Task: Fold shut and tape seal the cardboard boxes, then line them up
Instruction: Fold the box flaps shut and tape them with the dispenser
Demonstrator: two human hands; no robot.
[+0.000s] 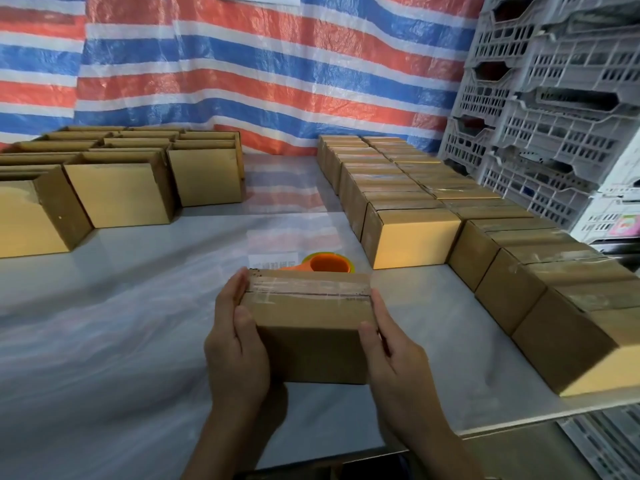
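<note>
**Gripping a sealed box [311,327]**

Across the bench [138,341], taped boxes [415,188] line the right; open boxes [121,188] wait left. Left hand [235,348] and right hand [394,355] clasp its ends mid-bench, probably for carrying. The tape dispenser [329,265] sits just behind.

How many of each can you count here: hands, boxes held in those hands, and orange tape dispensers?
Hands: 2, left hand and right hand
Held box: 1
Tape dispenser: 1
Total: 4

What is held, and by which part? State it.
The taped box, gripped by its ends: left hand on the left end, right hand on the right.
</note>
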